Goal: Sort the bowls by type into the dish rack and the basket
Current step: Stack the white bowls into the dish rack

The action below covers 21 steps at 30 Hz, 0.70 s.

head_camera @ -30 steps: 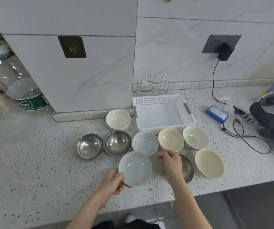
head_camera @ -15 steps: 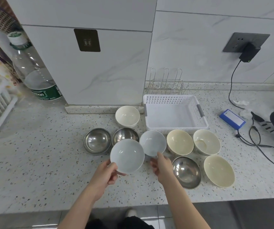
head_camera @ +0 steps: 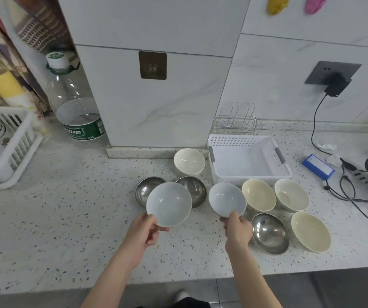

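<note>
1. The left hand [head_camera: 144, 232] holds a pale blue bowl [head_camera: 169, 203] by its near rim, thumb on the inside, raised and tilted in front of two steel bowls [head_camera: 195, 190].
2. The right hand [head_camera: 237, 227] pinches the near rim of a second blue bowl [head_camera: 226, 198], which sits just left of the cream bowls; whether it touches the tabletop [head_camera: 67, 218] cannot be told.
3. Three cream bowls [head_camera: 258, 195] stand to the right of it, a fourth [head_camera: 189, 161] behind by the pillar, and a third steel bowl [head_camera: 269, 233] lies just right of the right hand.
4. The white basket [head_camera: 248, 162] sits behind the cream bowls against the wall, a wire rack [head_camera: 236, 121] behind it.
5. The white dish rack [head_camera: 12, 147] stands at the far left edge, with pale bowls already in it.
6. A water bottle [head_camera: 74, 103] stands beside the pillar; a blue box [head_camera: 318, 166] and cables lie to the right.
</note>
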Available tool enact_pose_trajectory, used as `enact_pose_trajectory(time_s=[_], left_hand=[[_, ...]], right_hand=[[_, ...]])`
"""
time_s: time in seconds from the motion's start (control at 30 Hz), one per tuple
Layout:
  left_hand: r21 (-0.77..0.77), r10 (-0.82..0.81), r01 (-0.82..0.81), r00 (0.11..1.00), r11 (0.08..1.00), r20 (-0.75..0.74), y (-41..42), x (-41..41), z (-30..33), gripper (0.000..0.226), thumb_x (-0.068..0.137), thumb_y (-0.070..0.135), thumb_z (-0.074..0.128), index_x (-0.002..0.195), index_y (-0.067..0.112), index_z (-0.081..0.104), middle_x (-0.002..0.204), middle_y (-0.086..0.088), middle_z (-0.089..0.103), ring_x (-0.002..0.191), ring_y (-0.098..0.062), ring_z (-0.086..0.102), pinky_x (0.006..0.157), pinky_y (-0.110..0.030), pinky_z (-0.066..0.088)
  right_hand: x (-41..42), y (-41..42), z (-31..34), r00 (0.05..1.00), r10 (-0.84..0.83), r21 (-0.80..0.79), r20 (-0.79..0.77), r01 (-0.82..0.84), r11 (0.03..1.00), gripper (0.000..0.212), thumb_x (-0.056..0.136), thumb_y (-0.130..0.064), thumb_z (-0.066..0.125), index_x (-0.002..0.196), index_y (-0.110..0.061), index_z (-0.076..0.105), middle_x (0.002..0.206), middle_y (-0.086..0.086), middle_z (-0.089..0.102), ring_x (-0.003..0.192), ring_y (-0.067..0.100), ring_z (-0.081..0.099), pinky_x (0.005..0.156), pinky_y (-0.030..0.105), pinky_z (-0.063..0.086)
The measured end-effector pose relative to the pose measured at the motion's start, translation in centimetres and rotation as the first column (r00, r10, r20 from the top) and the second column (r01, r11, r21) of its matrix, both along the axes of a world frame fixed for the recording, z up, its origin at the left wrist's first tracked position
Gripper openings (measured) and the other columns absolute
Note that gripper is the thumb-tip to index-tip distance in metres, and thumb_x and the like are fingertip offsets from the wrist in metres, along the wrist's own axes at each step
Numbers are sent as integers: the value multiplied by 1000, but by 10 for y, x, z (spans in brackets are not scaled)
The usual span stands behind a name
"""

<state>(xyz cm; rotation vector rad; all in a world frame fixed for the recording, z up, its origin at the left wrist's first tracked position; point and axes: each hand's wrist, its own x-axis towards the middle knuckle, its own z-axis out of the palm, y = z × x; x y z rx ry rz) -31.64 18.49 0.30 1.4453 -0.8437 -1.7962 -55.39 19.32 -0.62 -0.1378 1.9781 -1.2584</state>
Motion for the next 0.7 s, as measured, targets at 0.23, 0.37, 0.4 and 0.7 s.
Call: enact_pose_trajectory(time_s=[0.23,0.37,0.4,0.7], left_hand=[[-17,130,-129,989,991,65,-2,95,25,28,85,9,45,107,10,63,81,-19,76,48,-13,32,47,-27,26],[-51,207,-203,972,978,106,6,181,39,25,86,10,46,105,11,63,80,-16,76,50,-13,32,49,-27,26],[-66,230,-223,966,973,116,9,204,41,24,87,10,47,104,12,63,79,-16,77,50,-13,33,48,-27,27],[-177,500,-476,854,862,140,16,365,53,20,89,11,49,102,5,62,77,-17,76,40,-8,33,37,-20,26]], right_hand=[[93,7,38,991,-124,-196,-58,110,974,17,84,-18,50,88,-6,62,75,10,74,51,13,41,49,27,37],[178,3,57,999,-43,-275,-19,36,961,13,83,-12,48,76,-8,58,74,16,72,48,13,32,46,27,29],[201,1,60,1000,-6,-277,-10,3,961,13,83,-10,47,76,-6,57,71,15,69,47,13,31,46,26,28],[357,-33,82,902,428,-235,-56,-429,872,19,91,-14,45,83,-15,63,73,10,74,56,14,39,53,27,35]])
